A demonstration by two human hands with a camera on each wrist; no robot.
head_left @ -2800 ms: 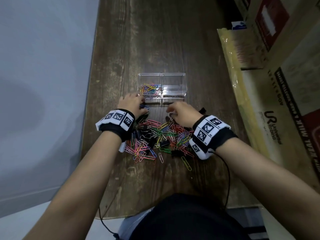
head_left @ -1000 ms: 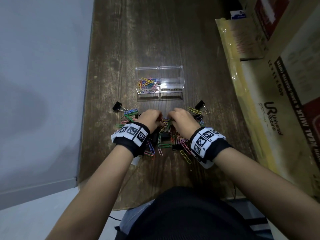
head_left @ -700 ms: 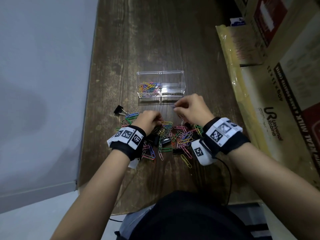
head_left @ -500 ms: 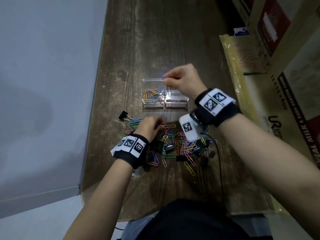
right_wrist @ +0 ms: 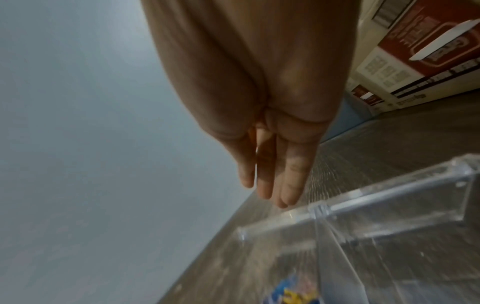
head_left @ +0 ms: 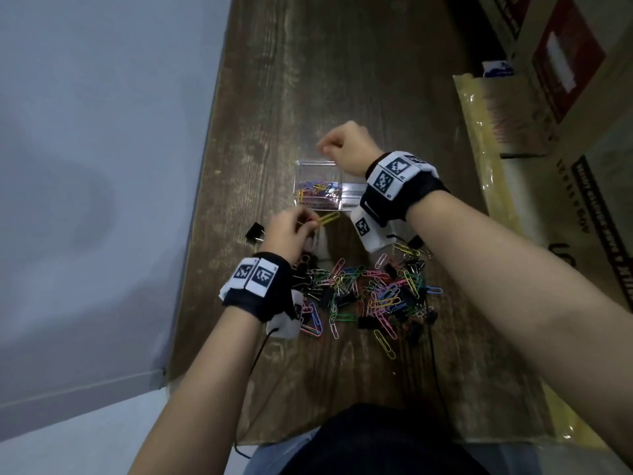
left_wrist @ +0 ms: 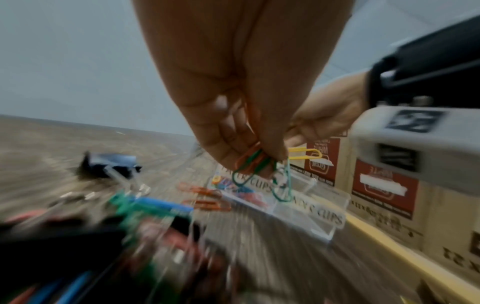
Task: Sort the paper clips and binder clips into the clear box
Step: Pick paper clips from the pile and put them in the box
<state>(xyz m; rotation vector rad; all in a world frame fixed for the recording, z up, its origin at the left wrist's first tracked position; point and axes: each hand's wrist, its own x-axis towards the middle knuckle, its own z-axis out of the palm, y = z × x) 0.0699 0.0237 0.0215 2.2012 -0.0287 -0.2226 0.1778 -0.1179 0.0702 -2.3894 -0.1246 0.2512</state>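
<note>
While the left hand (head_left: 286, 228) pinches a small bunch of paper clips (left_wrist: 255, 164) just short of the clear box (head_left: 318, 186), the right hand (head_left: 346, 145) hovers over the box's far edge.
Head view — the loose pile of paper clips and binder clips (head_left: 366, 296) lies on the wooden table (head_left: 308, 80) nearer the person than the box; one black binder clip (head_left: 255, 232) sits apart, left of the pile. Left wrist view — fingertips curl round orange, green and yellow clips; the box's left compartment holds coloured clips. Right wrist view — fingers (right_wrist: 291, 174) straight and together, holding nothing, above the box's rim (right_wrist: 337, 207); cardboard cartons (right_wrist: 420, 51) stand beyond the box.
</note>
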